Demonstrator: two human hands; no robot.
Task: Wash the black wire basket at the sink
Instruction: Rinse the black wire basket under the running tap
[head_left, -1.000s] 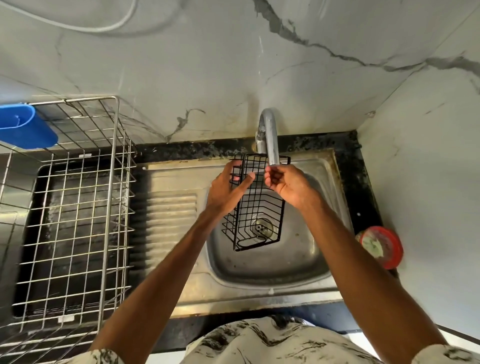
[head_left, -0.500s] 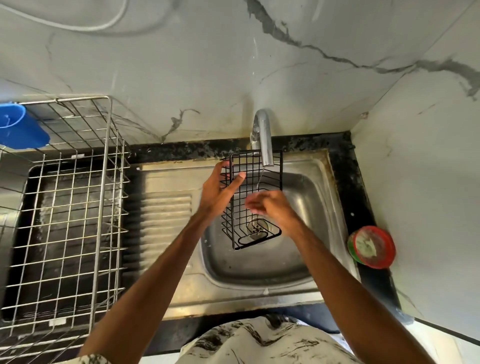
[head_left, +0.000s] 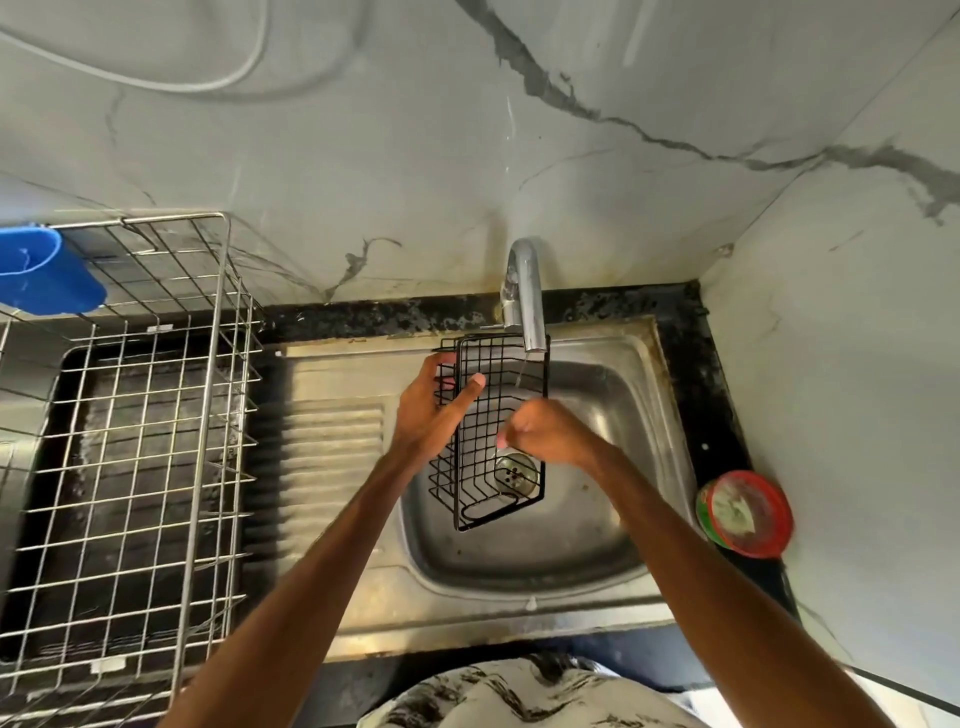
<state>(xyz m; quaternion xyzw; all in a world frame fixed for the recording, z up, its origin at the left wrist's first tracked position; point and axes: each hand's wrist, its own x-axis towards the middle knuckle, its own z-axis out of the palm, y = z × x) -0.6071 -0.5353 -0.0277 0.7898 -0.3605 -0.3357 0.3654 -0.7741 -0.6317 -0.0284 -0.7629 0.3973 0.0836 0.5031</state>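
The black wire basket (head_left: 493, 374) hangs upright over the steel sink (head_left: 613, 467), its top just under the tap (head_left: 527, 291). A thin stream of water runs from the spout into the basket. My left hand (head_left: 434, 410) grips the basket's left side, thumb across the front wires. My right hand (head_left: 545, 434) is at the basket's right side near the middle, fingers curled against the wires; whether it pinches a wire I cannot tell. The drain shows through the basket's lower part.
A large steel wire dish rack (head_left: 156, 415) stands on the left over the draining board, with a blue plastic cup (head_left: 41, 270) hooked at its far corner. A red-lidded round container (head_left: 748, 512) sits on the dark counter at the right, against the marble wall.
My right hand has come down from the basket's top by the spout to its middle. The left hand's grip holds, and the basket has turned slightly.
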